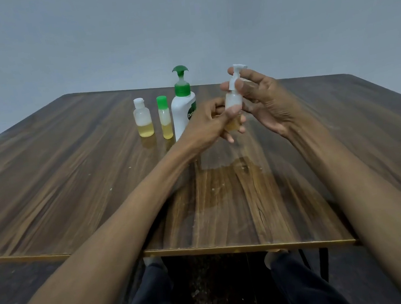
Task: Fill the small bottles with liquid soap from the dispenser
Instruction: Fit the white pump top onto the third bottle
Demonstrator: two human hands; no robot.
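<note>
Translucent plastic with a band of amber soap at its base, the small pump bottle (pixel 233 107) is held upright above the table, between the two hands. The left hand (pixel 209 124) is wrapped around the bottle's lower half, thumb across the front and fingers curled behind, so the soap level shows only between them. The right hand (pixel 261 99) is at the top of the same bottle: its thumb and fingertips pinch the white pump head (pixel 235 76), while the remaining fingers are loosely spread and the palm is turned toward the bottle. Just left of the left hand, partly hidden by it, the white soap dispenser (pixel 183 113) with a green pump stands on the table. Further left stand two more small bottles, close together but apart: a narrow green-capped bottle (pixel 165 118) just beside the dispenser and a rounder white-capped bottle (pixel 143 118) beyond it, each with yellowish soap in its lower part. All three rest near the far half of the dark wood-grain table (pixel 70 183), whose top has a glossy wet-looking patch (pixel 240 185) below the hands and a few pale specks. Behind it is a plain grey wall (pixel 176 21). The person's knees in dark trousers (pixel 148 301) show beneath the near edge.
</note>
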